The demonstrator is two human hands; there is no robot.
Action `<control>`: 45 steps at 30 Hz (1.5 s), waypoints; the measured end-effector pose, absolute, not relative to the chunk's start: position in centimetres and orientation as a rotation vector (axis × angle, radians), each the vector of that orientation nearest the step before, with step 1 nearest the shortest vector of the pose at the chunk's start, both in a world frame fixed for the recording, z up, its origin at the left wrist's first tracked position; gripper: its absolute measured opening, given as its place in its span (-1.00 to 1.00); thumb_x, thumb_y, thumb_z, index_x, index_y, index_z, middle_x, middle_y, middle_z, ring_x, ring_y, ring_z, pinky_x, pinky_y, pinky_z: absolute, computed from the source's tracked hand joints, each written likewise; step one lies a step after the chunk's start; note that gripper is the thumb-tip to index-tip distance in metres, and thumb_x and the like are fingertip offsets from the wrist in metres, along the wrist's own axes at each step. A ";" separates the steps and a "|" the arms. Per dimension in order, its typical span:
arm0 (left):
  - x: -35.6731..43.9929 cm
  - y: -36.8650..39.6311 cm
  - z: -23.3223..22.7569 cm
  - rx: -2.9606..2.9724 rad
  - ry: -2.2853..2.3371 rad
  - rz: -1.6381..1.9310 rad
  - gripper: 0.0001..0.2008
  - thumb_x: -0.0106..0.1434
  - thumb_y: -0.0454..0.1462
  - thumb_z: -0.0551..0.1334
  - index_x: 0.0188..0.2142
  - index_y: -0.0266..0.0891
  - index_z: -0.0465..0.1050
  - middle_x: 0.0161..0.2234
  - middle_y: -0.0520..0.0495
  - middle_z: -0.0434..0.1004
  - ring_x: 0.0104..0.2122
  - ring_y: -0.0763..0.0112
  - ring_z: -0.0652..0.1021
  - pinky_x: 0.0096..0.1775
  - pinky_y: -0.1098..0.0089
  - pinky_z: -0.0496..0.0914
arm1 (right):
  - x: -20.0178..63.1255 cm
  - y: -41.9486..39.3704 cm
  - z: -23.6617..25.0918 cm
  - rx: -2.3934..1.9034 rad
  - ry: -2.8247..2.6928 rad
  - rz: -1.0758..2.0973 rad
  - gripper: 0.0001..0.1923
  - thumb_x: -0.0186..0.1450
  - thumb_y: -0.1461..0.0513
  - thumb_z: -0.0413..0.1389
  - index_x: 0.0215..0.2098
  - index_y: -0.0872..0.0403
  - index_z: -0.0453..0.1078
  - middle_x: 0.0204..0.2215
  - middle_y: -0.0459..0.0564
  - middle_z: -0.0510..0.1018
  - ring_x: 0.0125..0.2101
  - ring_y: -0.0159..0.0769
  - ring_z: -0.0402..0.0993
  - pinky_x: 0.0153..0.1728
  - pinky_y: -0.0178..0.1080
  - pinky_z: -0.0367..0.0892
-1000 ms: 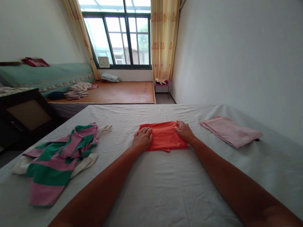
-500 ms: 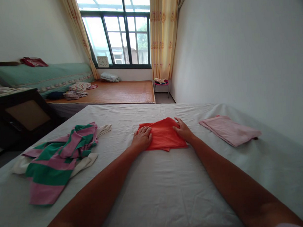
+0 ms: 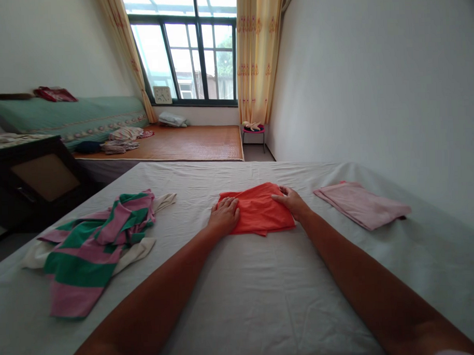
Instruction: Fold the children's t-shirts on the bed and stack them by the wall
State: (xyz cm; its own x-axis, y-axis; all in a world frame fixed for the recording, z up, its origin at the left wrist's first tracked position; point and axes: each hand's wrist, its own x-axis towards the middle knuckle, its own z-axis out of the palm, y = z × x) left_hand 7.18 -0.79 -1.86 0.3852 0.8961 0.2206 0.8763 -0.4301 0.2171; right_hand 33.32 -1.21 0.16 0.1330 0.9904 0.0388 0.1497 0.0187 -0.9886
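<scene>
We see plain white walls (image 3: 373, 79) and a dark-framed window (image 3: 194, 60) pouring daylight between 2 yellow patterned curtains (image 3: 258, 57). Below lies a woven brown mat platform (image 3: 189, 143), a green-covered bed (image 3: 64, 119) at left, and what may be a small pink stool (image 3: 253, 133).

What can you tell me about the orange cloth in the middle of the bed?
The orange cloth is soft, thin fabric folded into a flat, roughly square bundle on the white bedsheet. Its far edge lifts slightly and a lower layer peeks out at the near edge. The left hand presses flat on its left side; the right hand grips its right edge.
</scene>
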 end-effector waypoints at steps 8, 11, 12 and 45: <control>7.2 -1.0 -1.8 2.566 1.637 0.493 -0.54 0.37 -0.13 -0.10 0.23 -0.05 0.17 0.26 -0.04 0.21 0.25 0.26 0.19 0.22 0.07 0.05 | 34.7 -2.0 1.3 -1.371 -1.225 1.304 -0.60 -0.01 0.16 0.37 -0.24 0.17 0.47 -0.29 0.07 0.63 -0.33 -0.23 0.57 -0.32 -0.29 0.47; 7.2 -1.0 -1.7 2.563 1.633 0.484 -0.54 0.38 -0.13 -0.10 0.23 -0.06 0.16 0.27 -0.04 0.20 0.25 0.26 0.18 0.22 0.06 0.06 | 35.4 -2.4 1.7 -1.564 -1.334 1.277 -0.65 0.04 0.06 0.33 -0.35 0.17 0.49 -0.45 0.01 0.62 -0.47 -0.29 0.53 -0.53 -0.37 0.39; 7.2 -1.0 -1.7 2.564 1.633 0.481 -0.53 0.38 -0.13 -0.10 0.24 -0.06 0.16 0.27 -0.04 0.20 0.25 0.25 0.18 0.22 0.05 0.06 | 35.5 -2.5 1.8 -1.581 -1.344 1.295 -0.64 0.06 0.04 0.32 -0.36 0.16 0.49 -0.46 0.00 0.62 -0.49 -0.30 0.53 -0.56 -0.38 0.37; 5.7 2.3 -2.4 2.534 1.622 0.640 -0.52 0.35 -0.15 -0.08 0.12 -0.33 0.35 0.21 -0.25 0.29 0.19 0.15 0.31 0.18 0.16 0.21 | 50.0 -7.6 8.6 -1.102 -0.840 0.131 -0.70 0.10 0.14 0.17 -0.20 0.05 0.33 -0.29 -0.04 0.54 -0.32 -0.29 0.47 -0.25 -0.19 0.44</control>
